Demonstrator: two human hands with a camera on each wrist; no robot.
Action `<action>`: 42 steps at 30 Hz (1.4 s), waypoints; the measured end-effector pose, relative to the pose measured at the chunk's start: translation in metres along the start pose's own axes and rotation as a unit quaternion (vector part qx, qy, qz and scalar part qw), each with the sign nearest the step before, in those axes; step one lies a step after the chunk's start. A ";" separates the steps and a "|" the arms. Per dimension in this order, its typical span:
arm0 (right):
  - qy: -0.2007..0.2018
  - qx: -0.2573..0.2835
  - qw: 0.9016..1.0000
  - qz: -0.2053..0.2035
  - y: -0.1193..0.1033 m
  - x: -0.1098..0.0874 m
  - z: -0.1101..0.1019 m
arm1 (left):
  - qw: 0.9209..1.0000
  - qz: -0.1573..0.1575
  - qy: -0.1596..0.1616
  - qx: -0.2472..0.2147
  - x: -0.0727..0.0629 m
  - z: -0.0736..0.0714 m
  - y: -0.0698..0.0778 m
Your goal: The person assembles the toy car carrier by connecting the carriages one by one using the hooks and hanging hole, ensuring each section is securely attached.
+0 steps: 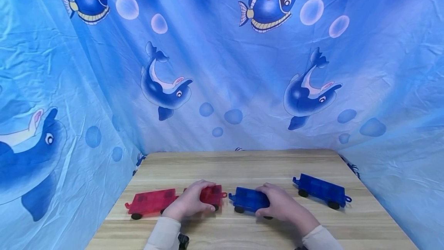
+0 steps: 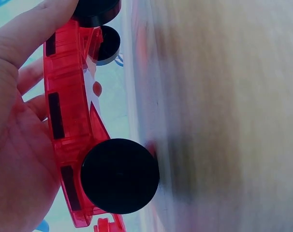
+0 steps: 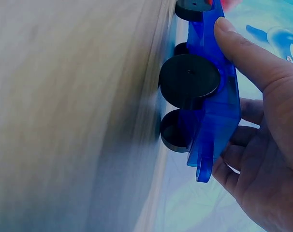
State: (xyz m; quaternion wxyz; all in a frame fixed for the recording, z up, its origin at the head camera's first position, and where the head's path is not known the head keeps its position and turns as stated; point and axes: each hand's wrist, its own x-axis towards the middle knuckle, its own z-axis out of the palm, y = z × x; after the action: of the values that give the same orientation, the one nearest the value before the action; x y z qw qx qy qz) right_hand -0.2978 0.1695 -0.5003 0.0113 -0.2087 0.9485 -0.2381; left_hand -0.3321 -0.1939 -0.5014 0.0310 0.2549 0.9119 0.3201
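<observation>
My left hand [image 1: 192,202] grips a see-through red toy train car [image 1: 212,193] from above, thumb on its near side. In the left wrist view this car [image 2: 69,104] shows black wheels close to the tabletop. A second red car [image 1: 150,201] stands directly behind it on the left, the joint between them hidden by my hand. My right hand [image 1: 279,205] holds a blue toy train car [image 1: 247,199] between thumb and fingers, its wheels at the table surface in the right wrist view. The red car's ring end faces the blue car's hook end across a small gap.
Another blue train car [image 1: 322,189] stands by itself, angled, at the right of the wooden table [image 1: 239,165]. Blue cloth with dolphins and fish [image 1: 222,68] hangs behind the table and along both sides.
</observation>
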 end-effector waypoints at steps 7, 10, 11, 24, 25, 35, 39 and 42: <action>-0.004 -0.001 1.000 -0.009 -0.003 0.004 0.002 | 1.000 0.002 0.007 0.002 0.000 0.000 -0.002; -0.006 0.000 1.000 -0.008 -0.005 0.006 0.003 | 1.000 0.003 0.009 0.006 0.000 0.000 -0.002; -0.007 0.001 1.000 -0.006 -0.006 0.006 0.003 | 1.000 0.003 0.009 0.007 0.000 0.000 -0.002; -0.003 -0.007 1.000 0.001 -0.008 0.010 0.008 | 1.000 0.004 0.008 0.025 0.001 0.003 0.000; -0.003 -0.007 1.000 0.000 -0.008 0.010 0.008 | 1.000 0.006 0.006 0.030 0.001 0.003 0.000; -0.007 -0.005 1.000 -0.012 -0.006 0.011 0.009 | 0.998 0.006 -0.006 0.056 0.001 0.006 0.000; -0.010 0.000 1.000 -0.006 -0.006 0.011 0.009 | 0.998 0.006 -0.004 0.058 0.001 0.006 0.000; -0.013 0.005 1.000 -0.004 -0.006 0.011 0.008 | 0.998 0.007 -0.003 0.058 0.001 0.005 0.000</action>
State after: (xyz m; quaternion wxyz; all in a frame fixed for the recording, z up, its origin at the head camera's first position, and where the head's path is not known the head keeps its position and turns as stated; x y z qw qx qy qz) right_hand -0.3043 0.1567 -0.5038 0.0234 -0.2153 0.9462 -0.2403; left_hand -0.3320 -0.1908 -0.5056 0.0170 0.2633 0.9271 0.2661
